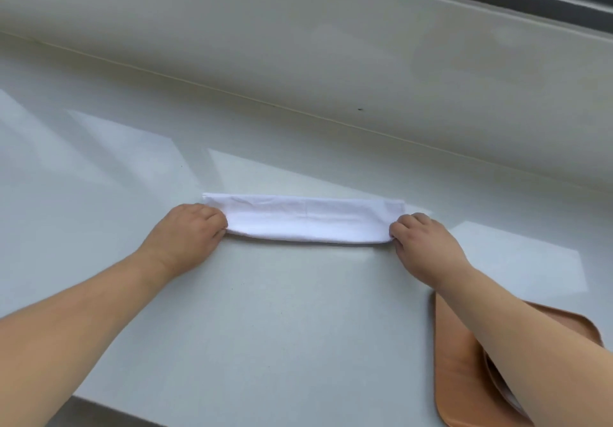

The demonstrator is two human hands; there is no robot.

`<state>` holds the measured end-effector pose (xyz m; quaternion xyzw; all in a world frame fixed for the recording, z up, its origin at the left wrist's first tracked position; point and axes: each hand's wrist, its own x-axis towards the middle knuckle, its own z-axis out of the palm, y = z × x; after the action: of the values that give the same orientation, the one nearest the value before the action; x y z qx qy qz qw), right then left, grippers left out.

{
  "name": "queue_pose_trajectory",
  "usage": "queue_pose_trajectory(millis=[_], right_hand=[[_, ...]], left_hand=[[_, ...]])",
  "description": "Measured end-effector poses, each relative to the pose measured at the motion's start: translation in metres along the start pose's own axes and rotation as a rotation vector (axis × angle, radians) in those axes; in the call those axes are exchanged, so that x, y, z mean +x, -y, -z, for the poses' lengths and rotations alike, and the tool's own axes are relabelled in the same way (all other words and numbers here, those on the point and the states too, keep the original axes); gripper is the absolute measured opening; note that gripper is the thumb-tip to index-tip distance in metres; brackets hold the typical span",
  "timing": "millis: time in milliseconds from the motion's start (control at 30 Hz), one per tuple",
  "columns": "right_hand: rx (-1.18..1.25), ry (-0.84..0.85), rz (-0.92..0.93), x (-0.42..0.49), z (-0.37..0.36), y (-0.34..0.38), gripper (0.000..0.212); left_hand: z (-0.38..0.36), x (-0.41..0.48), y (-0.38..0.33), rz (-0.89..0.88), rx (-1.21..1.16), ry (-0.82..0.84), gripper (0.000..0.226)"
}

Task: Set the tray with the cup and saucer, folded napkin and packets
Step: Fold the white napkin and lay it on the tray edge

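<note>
A white cloth napkin lies folded into a long narrow strip on the pale counter, running left to right. My left hand pinches its left end and my right hand pinches its right end, both at the near folded edge. A tan tray with rounded corners sits at the lower right, half under my right forearm. A sliver of a saucer-like rim shows on the tray beside my arm. No cup or packets are in view.
The glossy white counter reaches back to a low upstand and a window sill. Its front edge runs along the lower left. A dark window frame crosses the top right.
</note>
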<state>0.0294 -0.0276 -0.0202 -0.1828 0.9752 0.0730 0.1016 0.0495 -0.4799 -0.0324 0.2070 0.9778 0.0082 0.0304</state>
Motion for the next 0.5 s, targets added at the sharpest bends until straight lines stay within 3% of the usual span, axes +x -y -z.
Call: queue_pose_trajectory(millis=[133,300,500], right_hand=[[0.198,0.127,0.002,-0.026,0.014,0.011,0.015],[0.429,0.218,-0.170,-0.030,0.022,0.013,0.007],[0.402,0.192,-0.329,0.011,0.009,0.011,0.018]], left_hand=[[0.008,-0.030,-0.008,0.227,-0.168,0.048,0.020],[0.009,-0.051,-0.009,0.493,-0.340,0.120,0.020],[-0.007,-0.029,-0.009,0.757,-0.423,0.019,0.025]])
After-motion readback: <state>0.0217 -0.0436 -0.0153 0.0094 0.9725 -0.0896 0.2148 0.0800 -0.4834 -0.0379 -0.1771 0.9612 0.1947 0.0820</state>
